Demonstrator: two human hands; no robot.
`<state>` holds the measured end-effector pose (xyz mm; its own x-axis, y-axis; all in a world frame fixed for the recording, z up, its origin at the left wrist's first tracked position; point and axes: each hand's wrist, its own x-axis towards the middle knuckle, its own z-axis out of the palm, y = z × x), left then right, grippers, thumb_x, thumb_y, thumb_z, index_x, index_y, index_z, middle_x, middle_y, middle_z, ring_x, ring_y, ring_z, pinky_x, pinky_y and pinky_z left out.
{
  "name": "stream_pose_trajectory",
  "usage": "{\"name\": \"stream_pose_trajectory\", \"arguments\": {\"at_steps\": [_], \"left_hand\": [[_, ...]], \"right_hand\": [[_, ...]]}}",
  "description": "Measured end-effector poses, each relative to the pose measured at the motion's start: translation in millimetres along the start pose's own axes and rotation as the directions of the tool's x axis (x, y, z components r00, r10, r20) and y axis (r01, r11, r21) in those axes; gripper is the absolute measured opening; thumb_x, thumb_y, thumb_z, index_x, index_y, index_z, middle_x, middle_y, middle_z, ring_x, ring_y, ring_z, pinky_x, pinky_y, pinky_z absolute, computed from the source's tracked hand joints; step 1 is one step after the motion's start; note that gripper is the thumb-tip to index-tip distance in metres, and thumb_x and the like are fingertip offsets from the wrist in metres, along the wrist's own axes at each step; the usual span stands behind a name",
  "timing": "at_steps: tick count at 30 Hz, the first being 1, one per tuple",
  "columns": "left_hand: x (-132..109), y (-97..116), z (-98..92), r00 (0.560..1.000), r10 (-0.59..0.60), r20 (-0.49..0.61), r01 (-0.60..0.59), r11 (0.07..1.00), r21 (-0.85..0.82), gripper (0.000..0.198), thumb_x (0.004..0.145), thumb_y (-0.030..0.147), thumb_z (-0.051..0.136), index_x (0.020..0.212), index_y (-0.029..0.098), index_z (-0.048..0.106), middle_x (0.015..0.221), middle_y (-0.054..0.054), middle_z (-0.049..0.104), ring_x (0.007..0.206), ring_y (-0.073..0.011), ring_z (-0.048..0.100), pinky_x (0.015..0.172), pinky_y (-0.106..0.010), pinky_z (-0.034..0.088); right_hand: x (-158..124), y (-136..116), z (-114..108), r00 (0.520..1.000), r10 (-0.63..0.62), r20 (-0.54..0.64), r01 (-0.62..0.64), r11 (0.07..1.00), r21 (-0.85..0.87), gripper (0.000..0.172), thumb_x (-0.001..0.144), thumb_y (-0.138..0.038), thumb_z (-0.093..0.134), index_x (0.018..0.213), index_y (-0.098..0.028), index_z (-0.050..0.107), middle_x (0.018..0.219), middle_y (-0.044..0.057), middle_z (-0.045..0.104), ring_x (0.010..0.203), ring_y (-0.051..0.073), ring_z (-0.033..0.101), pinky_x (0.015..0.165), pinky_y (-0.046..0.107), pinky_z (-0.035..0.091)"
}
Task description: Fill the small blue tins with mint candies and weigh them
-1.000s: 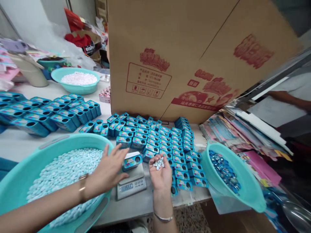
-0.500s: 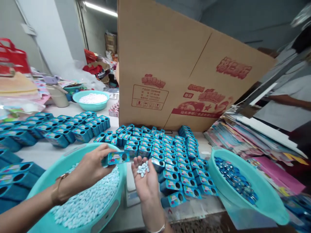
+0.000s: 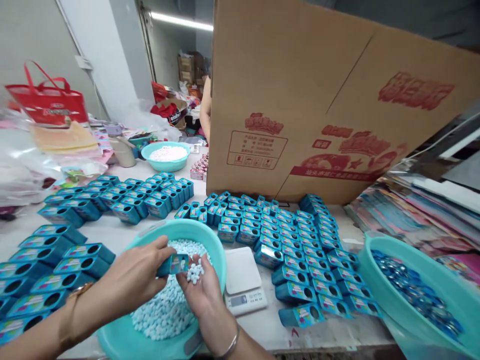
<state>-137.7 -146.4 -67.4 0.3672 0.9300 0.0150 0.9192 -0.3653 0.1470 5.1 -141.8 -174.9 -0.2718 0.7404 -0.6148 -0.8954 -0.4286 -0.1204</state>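
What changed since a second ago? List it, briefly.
The left hand took the blue tin off the scale and carried it over the basin of tablets. The right hand moved there too, its tablets against the tin. The scale is now bare. The tin rows are unchanged.

Right basin (image 3: 423,295) cropped at edge

Bright, even indoor light; a ceiling tube lamp (image 3: 182,21) glows at the top. Shadows on the bench (image 3: 120,235) are soft. Wide-angle distortion bends the edges; the right border and far background look blurred
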Motion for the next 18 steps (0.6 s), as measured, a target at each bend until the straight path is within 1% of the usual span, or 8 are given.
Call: {"name": "stream_pose_trajectory", "arguments": {"at_steps": [2,4,6,8,11,13,15,18], "left_hand": [[-2.6,-3.6,-2.5,0.999,0.02,0.039,-0.024,0.997,0.079,0.03,0.067,0.021,0.051,0.094,0.028,0.062,0.098,-0.004,0.062,0.076,-0.0239,0.065,0.058,-0.031,0.043],[-3.5,-4.6,-2.5,0.993,0.019,0.117,-0.036,0.989,0.146,0.027,0.067,0.018,0.049,0.09,0.024,0.062,0.099,-0.007,0.062,0.08,-0.0267,0.065,0.061,-0.034,0.045],[-2.5,-4.3,-0.3,0.984,0.01,0.175,-0.039,0.986,0.163,0.027,0.066,0.016,0.047,0.088,0.022,0.061,0.1,-0.009,0.062,0.082,-0.028,0.066,0.064,-0.036,0.047],[-0.9,-4.0,1.2,0.983,0.008,0.181,-0.036,0.988,0.149,0.028,0.067,0.018,0.047,0.091,0.023,0.061,0.103,-0.009,0.061,0.084,-0.0282,0.066,0.065,-0.036,0.048],[0.8,-4.5,-1.4,0.989,0.002,0.146,-0.02,0.992,0.123,0.028,0.069,0.021,0.049,0.094,0.025,0.061,0.104,-0.007,0.062,0.082,-0.0271,0.066,0.061,-0.034,0.047],[1.6,-5.0,-4.5,0.993,-0.002,0.117,-0.006,0.997,0.073,0.028,0.071,0.023,0.052,0.096,0.027,0.062,0.102,-0.005,0.062,0.079,-0.0255,0.066,0.06,-0.032,0.046],[3.6,-3.6,-6.5,0.999,0.003,0.052,-0.001,0.999,-0.039,0.029,0.074,0.029,0.056,0.102,0.029,0.063,0.101,-0.003,0.064,0.081,-0.0242,0.066,0.064,-0.032,0.048],[12.3,7.6,-7.0,0.993,0.002,-0.121,-0.04,0.949,-0.312,0.033,0.075,0.039,0.064,0.107,0.03,0.063,0.105,-0.001,0.066,0.093,-0.0233,0.065,0.078,-0.033,0.05]], "right_hand": [[0.7,1.8,-0.7,0.999,0.01,0.047,-0.01,1.0,-0.001,0.035,0.071,-0.046,0.072,0.087,-0.019,0.056,0.078,0.001,0.066,0.066,0.012,0.063,0.065,0.027,0.056],[0.7,3.5,-1.0,0.998,0.021,0.063,-0.02,1.0,-0.014,0.035,0.07,-0.044,0.073,0.088,-0.02,0.055,0.081,0.002,0.067,0.07,0.012,0.064,0.066,0.026,0.056],[0.8,5.8,-1.5,0.998,0.038,0.039,-0.037,0.999,-0.035,0.035,0.069,-0.043,0.075,0.085,-0.02,0.054,0.08,0.001,0.067,0.071,0.012,0.065,0.066,0.027,0.056],[0.3,7.7,-1.1,0.999,0.03,0.013,-0.03,0.999,-0.023,0.032,0.07,-0.041,0.074,0.083,-0.02,0.054,0.076,0.0,0.066,0.071,0.012,0.064,0.068,0.029,0.057],[-4.8,4.3,4.1,1.0,0.004,0.011,-0.005,0.999,0.039,0.022,0.078,-0.036,0.067,0.084,-0.019,0.056,0.075,0.001,0.066,0.074,0.014,0.065,0.071,0.031,0.057],[-11.8,-4.8,10.2,1.0,0.004,0.016,-0.005,0.998,0.066,0.017,0.083,-0.033,0.061,0.085,-0.017,0.057,0.077,0.003,0.067,0.076,0.014,0.066,0.072,0.032,0.058],[-21.4,-20.3,15.7,1.0,0.013,0.016,-0.014,0.997,0.077,0.016,0.087,-0.032,0.056,0.084,-0.016,0.057,0.078,0.004,0.067,0.076,0.014,0.066,0.069,0.031,0.057],[-39.7,-54.0,18.4,0.999,-0.014,0.042,0.009,0.994,0.106,0.017,0.089,-0.03,0.052,0.082,-0.016,0.058,0.077,0.005,0.067,0.075,0.015,0.066,0.067,0.032,0.057]]}}
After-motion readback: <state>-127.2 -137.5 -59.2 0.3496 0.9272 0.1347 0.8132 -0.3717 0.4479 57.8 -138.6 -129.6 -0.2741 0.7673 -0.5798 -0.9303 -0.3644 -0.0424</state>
